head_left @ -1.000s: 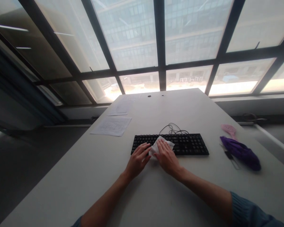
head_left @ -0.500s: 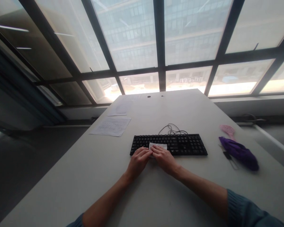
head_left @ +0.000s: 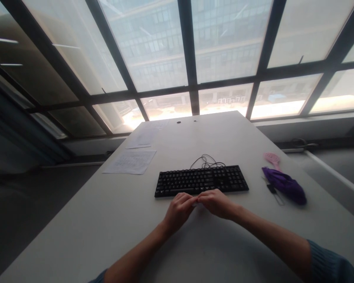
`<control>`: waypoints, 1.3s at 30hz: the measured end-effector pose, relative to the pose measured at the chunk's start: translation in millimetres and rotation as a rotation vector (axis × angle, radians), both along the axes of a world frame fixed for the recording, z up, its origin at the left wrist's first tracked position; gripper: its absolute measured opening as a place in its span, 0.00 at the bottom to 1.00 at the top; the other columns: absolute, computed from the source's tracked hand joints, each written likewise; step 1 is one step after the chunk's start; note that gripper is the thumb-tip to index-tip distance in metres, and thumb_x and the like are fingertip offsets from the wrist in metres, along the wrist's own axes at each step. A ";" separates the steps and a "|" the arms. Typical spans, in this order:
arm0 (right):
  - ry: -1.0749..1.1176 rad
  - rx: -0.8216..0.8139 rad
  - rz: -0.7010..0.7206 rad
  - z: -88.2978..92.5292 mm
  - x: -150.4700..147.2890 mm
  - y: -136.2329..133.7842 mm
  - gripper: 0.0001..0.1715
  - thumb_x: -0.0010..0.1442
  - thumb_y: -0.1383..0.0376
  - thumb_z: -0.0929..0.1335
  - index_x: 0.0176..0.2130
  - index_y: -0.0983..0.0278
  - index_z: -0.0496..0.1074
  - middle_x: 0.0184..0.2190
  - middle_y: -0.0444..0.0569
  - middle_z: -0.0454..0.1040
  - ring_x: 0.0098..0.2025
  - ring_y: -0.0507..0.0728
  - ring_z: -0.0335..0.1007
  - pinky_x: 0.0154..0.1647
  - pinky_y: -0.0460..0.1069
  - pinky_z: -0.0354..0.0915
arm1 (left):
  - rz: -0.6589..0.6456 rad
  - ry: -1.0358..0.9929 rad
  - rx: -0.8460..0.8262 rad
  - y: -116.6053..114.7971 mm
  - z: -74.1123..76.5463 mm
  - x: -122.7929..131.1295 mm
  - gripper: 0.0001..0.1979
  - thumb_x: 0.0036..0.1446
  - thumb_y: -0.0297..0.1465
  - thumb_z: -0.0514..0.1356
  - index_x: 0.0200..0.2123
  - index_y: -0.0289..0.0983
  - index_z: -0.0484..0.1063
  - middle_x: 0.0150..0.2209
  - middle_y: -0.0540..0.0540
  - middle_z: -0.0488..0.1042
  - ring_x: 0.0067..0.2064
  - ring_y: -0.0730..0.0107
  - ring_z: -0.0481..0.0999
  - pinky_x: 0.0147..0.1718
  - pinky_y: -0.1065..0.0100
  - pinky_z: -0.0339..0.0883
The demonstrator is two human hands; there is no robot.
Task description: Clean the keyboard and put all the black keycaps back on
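My left hand [head_left: 180,208] and my right hand [head_left: 215,202] meet just in front of the black keyboard [head_left: 200,181], fingertips together. Between them they pinch a white tissue [head_left: 195,204], of which only a small bit shows below the fingers; the rest is hidden. Both hands are closed, their knuckles close to the keyboard's front edge. The keyboard lies flat with its keys up, and its thin black cable [head_left: 208,160] is bunched behind it.
On the right of the white table [head_left: 206,141] lie a pink hairbrush [head_left: 271,158], a purple cloth bundle [head_left: 286,185] and a small black object with a loop [head_left: 273,190]. Written paper sheets [head_left: 131,162] lie at the left edge. Tall windows stand beyond.
Both hands have drawn back off the keyboard to its front edge. The tissue, spread on the keys before, is now mostly hidden between the fingers. The view has shifted slightly right.
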State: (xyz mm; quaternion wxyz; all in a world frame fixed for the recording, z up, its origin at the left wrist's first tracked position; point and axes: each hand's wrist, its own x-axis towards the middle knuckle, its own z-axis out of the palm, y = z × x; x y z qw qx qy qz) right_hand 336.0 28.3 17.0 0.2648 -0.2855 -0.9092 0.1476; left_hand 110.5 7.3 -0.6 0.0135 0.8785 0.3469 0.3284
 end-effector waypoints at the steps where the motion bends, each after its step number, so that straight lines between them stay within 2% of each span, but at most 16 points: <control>1: 0.015 0.000 0.005 3.8 8.4 1.0 0.18 0.69 0.72 0.63 0.42 0.59 0.80 0.39 0.46 0.82 0.39 0.52 0.77 0.40 0.45 0.69 | -0.017 0.005 0.015 3.0 2.4 7.6 0.12 0.66 0.29 0.59 0.52 0.42 0.75 0.37 0.46 0.78 0.38 0.66 0.76 0.40 0.63 0.70; 3: 0.044 0.049 -0.039 11.5 22.8 5.8 0.18 0.70 0.70 0.62 0.42 0.59 0.81 0.41 0.48 0.81 0.43 0.54 0.75 0.45 0.48 0.69 | -0.030 0.011 0.058 13.1 9.1 23.5 0.11 0.67 0.29 0.59 0.51 0.41 0.75 0.36 0.47 0.78 0.37 0.66 0.75 0.39 0.63 0.69; 6: 0.067 0.187 -0.196 17.6 36.1 18.8 0.17 0.70 0.70 0.63 0.40 0.59 0.81 0.45 0.51 0.80 0.48 0.58 0.72 0.50 0.54 0.67 | 0.020 0.001 0.128 32.9 20.5 46.4 0.12 0.67 0.28 0.57 0.51 0.40 0.75 0.36 0.46 0.79 0.39 0.65 0.75 0.41 0.61 0.68; 10: 0.038 0.235 -0.311 9.1 37.2 33.9 0.18 0.68 0.72 0.63 0.47 0.61 0.80 0.51 0.55 0.78 0.55 0.62 0.69 0.56 0.59 0.65 | 0.147 -0.036 0.147 47.5 24.5 64.5 0.12 0.66 0.25 0.56 0.49 0.40 0.76 0.40 0.44 0.79 0.44 0.60 0.75 0.46 0.57 0.68; 13: 0.006 0.172 -0.289 -4.3 30.5 33.1 0.21 0.64 0.75 0.64 0.51 0.62 0.78 0.56 0.55 0.75 0.59 0.62 0.67 0.61 0.60 0.64 | 0.194 -0.030 0.060 42.6 16.4 64.4 0.13 0.62 0.24 0.58 0.48 0.39 0.76 0.47 0.41 0.77 0.51 0.56 0.74 0.52 0.53 0.68; 17: -0.011 0.114 -0.232 -18.1 24.7 22.0 0.22 0.62 0.72 0.66 0.55 0.65 0.75 0.61 0.56 0.71 0.64 0.62 0.64 0.67 0.60 0.60 | 0.142 0.005 -0.059 31.7 4.0 58.7 0.15 0.62 0.27 0.59 0.52 0.39 0.74 0.58 0.40 0.73 0.60 0.53 0.70 0.62 0.47 0.62; 21: 0.002 0.107 -0.228 -22.6 26.2 15.3 0.18 0.67 0.70 0.64 0.53 0.65 0.77 0.59 0.56 0.74 0.64 0.60 0.66 0.65 0.58 0.64 | 0.104 0.005 -0.106 31.5 -0.9 59.1 0.13 0.67 0.28 0.55 0.51 0.40 0.74 0.56 0.43 0.76 0.59 0.58 0.72 0.64 0.46 0.60; 28: 0.096 0.077 -0.193 -18.2 41.1 3.0 0.16 0.70 0.69 0.62 0.46 0.61 0.79 0.51 0.50 0.80 0.56 0.56 0.75 0.58 0.51 0.70 | 0.042 -0.031 -0.072 29.3 -0.3 64.6 0.12 0.66 0.30 0.58 0.52 0.40 0.73 0.50 0.42 0.77 0.54 0.59 0.74 0.61 0.49 0.65; 31: 0.145 0.110 -0.297 -11.9 59.9 5.9 0.17 0.70 0.69 0.63 0.48 0.60 0.79 0.52 0.50 0.79 0.56 0.57 0.75 0.59 0.53 0.70 | 0.019 -0.062 -0.058 27.9 0.6 65.3 0.15 0.66 0.29 0.58 0.55 0.40 0.72 0.52 0.41 0.76 0.57 0.58 0.72 0.61 0.50 0.66; 36: 0.190 0.144 -0.609 -3.0 98.6 33.8 0.17 0.69 0.69 0.61 0.48 0.61 0.78 0.55 0.54 0.77 0.59 0.61 0.72 0.62 0.58 0.67 | -0.013 -0.110 -0.054 28.2 1.3 65.0 0.16 0.66 0.26 0.55 0.55 0.40 0.72 0.54 0.40 0.74 0.59 0.57 0.70 0.60 0.50 0.67; 39: 0.101 0.078 -0.648 -9.4 110.8 46.8 0.19 0.68 0.71 0.60 0.51 0.63 0.76 0.56 0.55 0.76 0.58 0.61 0.73 0.59 0.58 0.69 | -0.019 -0.121 -0.052 28.3 1.0 65.1 0.15 0.66 0.25 0.55 0.53 0.40 0.73 0.54 0.40 0.74 0.59 0.57 0.70 0.59 0.49 0.68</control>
